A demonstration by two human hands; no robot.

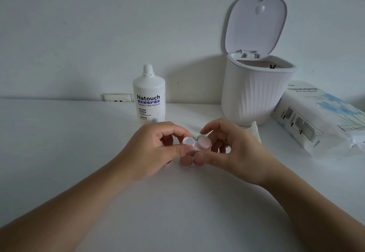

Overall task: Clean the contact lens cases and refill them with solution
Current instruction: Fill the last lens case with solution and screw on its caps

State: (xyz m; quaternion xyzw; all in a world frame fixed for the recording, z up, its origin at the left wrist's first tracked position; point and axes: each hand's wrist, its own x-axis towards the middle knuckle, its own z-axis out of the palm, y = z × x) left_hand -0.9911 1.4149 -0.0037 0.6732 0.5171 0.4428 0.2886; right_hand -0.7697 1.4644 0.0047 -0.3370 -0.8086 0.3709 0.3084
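Observation:
I hold a small contact lens case (195, 144) above the white table (59, 143), with a white cap on its left well and a pink cap on its right. My left hand (156, 149) pinches the left side of the case. My right hand (231, 147) has thumb and fingers curled round the pink cap. Just behind the case, a bit of a green-capped case (196, 137) peeks out between my hands. A white bottle of contact lens solution (149, 95) stands upright behind my left hand, its cap off.
A small white ribbed bin (254, 93) stands at the back right with its lid flipped up. A pack of tissue paper (320, 117) lies at the right. A crumpled tissue (255, 128) lies behind my right hand. A wall socket (117, 97) sits behind the table.

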